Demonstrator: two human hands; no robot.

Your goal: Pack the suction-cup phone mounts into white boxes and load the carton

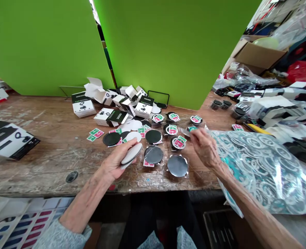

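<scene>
My left hand (pixel 119 159) is closed around a small stack of round discs (pixel 132 153), with a white face up. Over the right part of the bench, my right hand (pixel 204 147) is pinched; a pale, blurred bit shows by its fingertips, too unclear to name. Close to it sit black round pieces (pixel 178 143) in clear plastic, with pink and green stickers on top. Nearer to me lie a plastic-wrapped grey disc (pixel 177 166) and a dark disc (pixel 153 155). Another black disc (pixel 111 138) and a white disc (pixel 133 137) lie beyond my left hand.
Small printed boxes (pixel 111 117) are heaped against the green panel (pixel 168 48). A larger box (pixel 10 140) stands at left on the wooden bench (pixel 51 148). A clear bag of rings (pixel 267 169) covers the right side, with clutter and an open carton (pixel 259 55) behind it.
</scene>
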